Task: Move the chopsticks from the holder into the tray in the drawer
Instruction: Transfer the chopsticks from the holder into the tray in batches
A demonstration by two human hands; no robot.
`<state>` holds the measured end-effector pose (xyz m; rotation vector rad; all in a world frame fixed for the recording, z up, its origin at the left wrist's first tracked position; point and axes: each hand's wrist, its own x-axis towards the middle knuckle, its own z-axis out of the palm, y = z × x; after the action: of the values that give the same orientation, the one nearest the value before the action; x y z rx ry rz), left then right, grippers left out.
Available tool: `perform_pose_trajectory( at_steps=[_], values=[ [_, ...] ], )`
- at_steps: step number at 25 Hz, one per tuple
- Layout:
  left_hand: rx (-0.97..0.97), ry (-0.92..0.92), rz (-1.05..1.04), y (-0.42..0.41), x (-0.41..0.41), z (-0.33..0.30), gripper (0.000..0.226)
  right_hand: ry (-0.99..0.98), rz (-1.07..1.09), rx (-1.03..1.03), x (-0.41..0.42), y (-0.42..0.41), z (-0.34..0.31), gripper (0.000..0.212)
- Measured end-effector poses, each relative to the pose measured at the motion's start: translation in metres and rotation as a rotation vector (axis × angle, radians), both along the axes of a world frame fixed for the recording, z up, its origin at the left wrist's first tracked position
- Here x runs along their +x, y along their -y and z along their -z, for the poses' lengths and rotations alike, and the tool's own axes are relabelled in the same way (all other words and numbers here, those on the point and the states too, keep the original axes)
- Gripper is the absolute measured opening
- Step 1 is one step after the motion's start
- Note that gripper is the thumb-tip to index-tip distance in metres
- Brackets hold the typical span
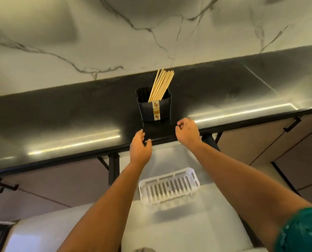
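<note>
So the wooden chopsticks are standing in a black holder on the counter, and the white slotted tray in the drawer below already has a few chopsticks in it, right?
Not quite. In the head view the white tray is empty; every chopstick is in the black holder on the counter. Neither the left hand nor the right hand holds any.

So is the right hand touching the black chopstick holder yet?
Apart. The head view shows bare black counter between the right hand and the holder.
</note>
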<state>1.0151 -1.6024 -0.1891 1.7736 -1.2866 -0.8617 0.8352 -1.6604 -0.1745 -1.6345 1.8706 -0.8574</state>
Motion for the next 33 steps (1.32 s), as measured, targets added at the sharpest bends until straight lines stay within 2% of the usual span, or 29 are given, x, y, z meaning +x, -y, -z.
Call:
perform_pose_trajectory(
  at_steps=[2, 4, 8, 10, 13, 15, 17, 21, 23, 27, 30, 33],
  values=[
    [-0.147, 0.057, 0.041, 0.041, -0.006, -0.047, 0.055, 0.037, -0.016, -0.047, 0.019, 0.043, -0.043, 0.016],
    [-0.210, 0.076, 0.062, 0.075, -0.009, -0.081, 0.053, 0.089, 0.013, -0.042, 0.030, 0.084, -0.070, 0.023],
    [-0.230, 0.007, 0.035, 0.117, -0.014, -0.105, 0.047, 0.192, 0.173, 0.118, 0.033, 0.151, -0.081, 0.060],
    [-0.234, -0.018, 0.026, 0.132, -0.018, -0.102, 0.047, 0.170, 0.190, 0.196, 0.033, 0.176, -0.071, 0.067],
    [-0.241, -0.026, 0.025, 0.150, -0.019, -0.090, 0.050, 0.248, 0.137, 0.164, 0.039, 0.204, -0.051, 0.045],
    [-0.227, -0.034, 0.025, 0.156, -0.021, -0.083, 0.050, 0.354, 0.160, 0.128, 0.039, 0.214, -0.044, 0.024],
    [-0.208, -0.042, 0.022, 0.159, -0.019, -0.079, 0.050, 0.384, 0.208, 0.097, 0.040, 0.220, -0.042, 0.014],
    [-0.204, -0.044, 0.020, 0.156, -0.017, -0.081, 0.049, 0.391, 0.242, 0.082, 0.033, 0.220, -0.051, 0.011],
    [-0.206, -0.034, 0.026, 0.154, -0.017, -0.085, 0.050, 0.375, 0.248, 0.057, 0.027, 0.218, -0.065, 0.018],
    [-0.219, -0.036, 0.026, 0.145, -0.017, -0.102, 0.051, 0.350, 0.209, -0.086, 0.017, 0.197, -0.113, 0.018],
    [-0.254, -0.069, 0.018, 0.131, -0.020, -0.125, 0.049, 0.248, 0.056, -0.306, 0.013, 0.168, -0.164, 0.016],
    [-0.345, -0.097, 0.035, 0.117, -0.027, -0.167, 0.051, 0.185, -0.223, -0.458, 0.011, 0.129, -0.225, 0.019]
  ],
)
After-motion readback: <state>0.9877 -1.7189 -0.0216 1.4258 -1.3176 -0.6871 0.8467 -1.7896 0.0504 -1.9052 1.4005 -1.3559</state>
